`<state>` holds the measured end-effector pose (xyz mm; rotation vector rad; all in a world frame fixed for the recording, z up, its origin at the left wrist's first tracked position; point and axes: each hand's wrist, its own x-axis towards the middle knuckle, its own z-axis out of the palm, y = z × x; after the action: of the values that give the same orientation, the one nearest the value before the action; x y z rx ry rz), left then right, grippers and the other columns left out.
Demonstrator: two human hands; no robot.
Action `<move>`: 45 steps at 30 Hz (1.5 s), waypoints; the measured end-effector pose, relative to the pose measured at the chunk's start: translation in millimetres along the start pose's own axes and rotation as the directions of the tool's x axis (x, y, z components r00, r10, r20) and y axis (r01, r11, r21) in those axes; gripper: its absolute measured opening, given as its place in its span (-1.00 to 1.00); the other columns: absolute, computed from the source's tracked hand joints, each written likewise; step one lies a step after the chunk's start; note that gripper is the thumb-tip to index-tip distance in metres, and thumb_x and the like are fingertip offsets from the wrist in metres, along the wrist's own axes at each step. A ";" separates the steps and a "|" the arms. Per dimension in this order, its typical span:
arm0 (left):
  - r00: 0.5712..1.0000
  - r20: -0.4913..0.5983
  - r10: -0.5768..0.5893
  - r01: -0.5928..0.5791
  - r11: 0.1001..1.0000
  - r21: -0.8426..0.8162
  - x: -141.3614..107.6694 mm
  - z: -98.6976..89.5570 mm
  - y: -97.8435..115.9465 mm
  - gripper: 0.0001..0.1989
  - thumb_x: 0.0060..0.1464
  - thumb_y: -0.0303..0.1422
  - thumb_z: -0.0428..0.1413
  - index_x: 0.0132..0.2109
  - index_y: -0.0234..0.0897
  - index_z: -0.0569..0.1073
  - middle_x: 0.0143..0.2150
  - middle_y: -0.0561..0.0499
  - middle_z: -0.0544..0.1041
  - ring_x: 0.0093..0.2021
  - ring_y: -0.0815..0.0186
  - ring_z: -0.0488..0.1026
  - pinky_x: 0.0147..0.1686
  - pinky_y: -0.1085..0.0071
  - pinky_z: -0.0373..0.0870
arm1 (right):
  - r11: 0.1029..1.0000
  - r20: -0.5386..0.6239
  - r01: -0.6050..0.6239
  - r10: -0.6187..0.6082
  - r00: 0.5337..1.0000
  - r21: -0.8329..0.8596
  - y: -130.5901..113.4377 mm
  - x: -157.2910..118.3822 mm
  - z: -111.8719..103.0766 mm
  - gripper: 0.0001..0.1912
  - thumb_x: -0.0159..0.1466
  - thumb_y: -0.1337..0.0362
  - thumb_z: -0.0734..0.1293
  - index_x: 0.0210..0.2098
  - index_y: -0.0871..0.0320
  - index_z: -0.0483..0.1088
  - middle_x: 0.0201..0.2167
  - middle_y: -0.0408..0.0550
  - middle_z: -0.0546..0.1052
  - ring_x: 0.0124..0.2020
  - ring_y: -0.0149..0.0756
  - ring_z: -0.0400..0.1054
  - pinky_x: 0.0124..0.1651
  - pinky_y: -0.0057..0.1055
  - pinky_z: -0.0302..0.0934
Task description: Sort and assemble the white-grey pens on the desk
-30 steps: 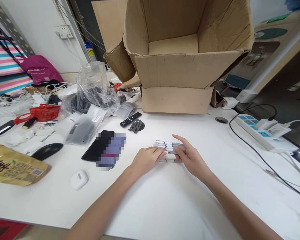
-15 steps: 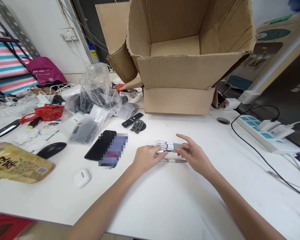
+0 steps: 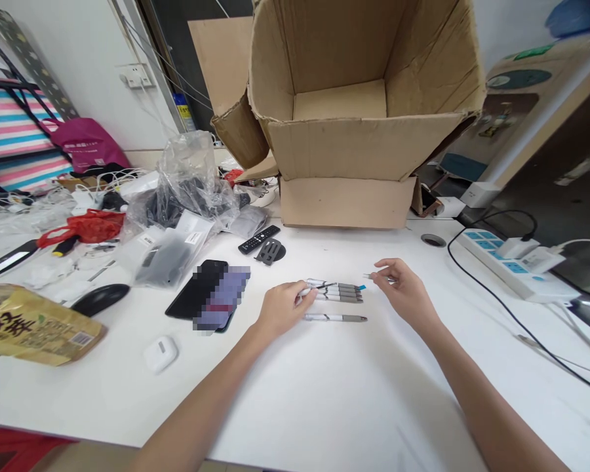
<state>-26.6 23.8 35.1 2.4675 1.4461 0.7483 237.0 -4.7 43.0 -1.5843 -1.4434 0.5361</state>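
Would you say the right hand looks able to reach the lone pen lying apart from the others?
Probably yes: the right hand sits near that pen, with only white tabletop between them, though its fingers seem to pinch a small piece.

at about nine o'clock a yellow printed packet [image 3: 34, 326] carries large dark chinese characters [image 3: 10, 324] and a barcode [image 3: 82, 338], while the white label [image 3: 192, 238] on a plastic sleeve [image 3: 166, 259] at ten o'clock is too small to read.

A white desk [image 3: 295, 406] bears grey-tipped pens [image 3: 334, 317]; a black smartphone [image 3: 195, 297]; a computer mouse [image 3: 99, 299]; a cardboard box [image 3: 347, 203].
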 end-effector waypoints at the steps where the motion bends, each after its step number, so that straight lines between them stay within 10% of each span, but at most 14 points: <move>1: 1.000 -0.005 -0.002 0.002 1.000 -0.002 -0.2 0.1 0.2 -0.63 0.24 -0.13 -0.09 -0.44 -0.20 0.38 -0.57 0.15 0.37 -0.51 0.40 0.32 -0.46 0.49 0.13 | 0.996 -0.023 0.019 -0.021 1.000 -0.093 7.6 2.5 0.2 -0.77 0.22 0.07 0.30 -0.24 0.08 0.37 -0.32 -0.07 0.50 -0.32 -0.25 0.36 -0.33 -0.36 0.20; 7: 0.997 -0.068 -0.032 0.033 0.999 0.012 -2.6 1.5 4.4 -0.66 0.22 -0.14 -0.05 -0.41 -0.21 0.43 -0.57 0.14 0.36 -0.50 0.40 0.33 -0.47 0.48 0.13 | 0.930 0.167 0.141 -0.088 0.982 -0.339 33.8 8.1 8.0 -0.84 0.25 0.18 0.22 -0.36 0.09 0.39 -0.31 -0.05 0.47 -0.25 -0.20 0.33 -0.24 -0.30 0.21; 11: 0.988 -0.152 -0.012 0.015 1.000 0.019 -4.7 2.6 8.2 -0.66 0.21 -0.15 -0.02 -0.44 -0.22 0.43 -0.59 0.12 0.38 -0.50 0.39 0.34 -0.49 0.48 0.15 | 0.910 0.081 0.207 -0.190 0.978 -0.360 20.7 1.9 15.4 -0.73 0.33 0.13 0.17 -0.32 0.10 0.42 -0.25 0.00 0.50 -0.18 -0.13 0.31 -0.16 -0.23 0.20; 18: 0.983 -0.152 0.102 -0.096 0.994 0.044 -8.8 4.7 15.1 -0.67 0.19 -0.17 0.02 -0.48 -0.22 0.39 -0.56 0.11 0.45 -0.48 0.38 0.38 -0.47 0.45 0.22 | 0.987 0.224 0.160 -0.158 0.962 0.008 -25.4 -27.2 37.5 -0.54 0.42 0.03 0.03 -0.38 0.09 0.40 -0.37 -0.07 0.52 -0.33 -0.26 0.35 -0.33 -0.36 0.18; 32: 0.972 -0.146 0.182 -0.174 0.983 0.063 -12.8 11.4 16.6 -0.70 0.19 -0.16 0.03 -0.39 -0.22 0.48 -0.54 0.08 0.48 -0.46 0.35 0.39 -0.46 0.44 0.21 | 0.992 0.309 0.060 -0.092 0.946 0.113 -32.4 -34.6 41.4 -0.59 0.36 0.03 0.17 -0.50 0.13 0.33 -0.51 -0.15 0.42 -0.43 -0.35 0.25 -0.41 -0.43 0.09; 45: 0.971 0.098 -0.220 0.241 0.872 -0.426 2.0 1.5 0.3 -0.60 0.19 -0.11 -0.06 -0.53 -0.24 0.28 -0.60 0.16 0.17 -0.53 0.42 0.12 -0.46 0.45 0.05 | 0.980 0.254 -0.136 0.097 0.962 0.144 -21.8 -19.6 23.5 -0.62 0.23 -0.08 0.28 -0.33 0.10 0.48 -0.40 -0.10 0.51 -0.52 -0.39 0.19 -0.56 -0.47 0.03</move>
<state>-24.9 25.5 34.6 1.9249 1.3469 0.8480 201.7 -17.5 44.4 -1.5208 -1.4522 0.9236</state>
